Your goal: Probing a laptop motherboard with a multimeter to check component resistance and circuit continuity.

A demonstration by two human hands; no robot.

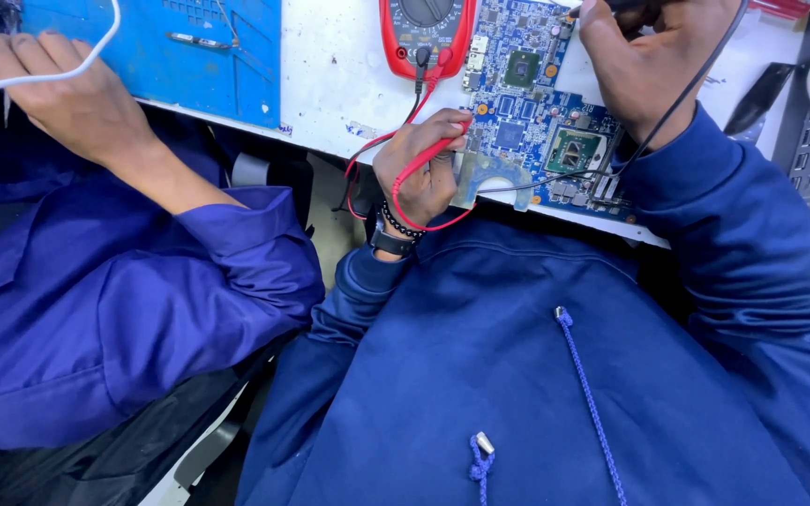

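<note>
On the white bench, the left hand pinches the red probe against the circuit board; the right hand grips the black probe. A slip could short neighbouring pins.

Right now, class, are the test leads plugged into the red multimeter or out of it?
Plugged in. The red lead and the black lead both run into sockets at the bottom of the multimeter.

Circuit board lies on the bench, upper centre-right of frame. Multimeter sits just left of it at the top edge. Mat lies upper left. Left hand at the board's lower-left corner, right hand over its upper right. Another person's hand far left.
</note>
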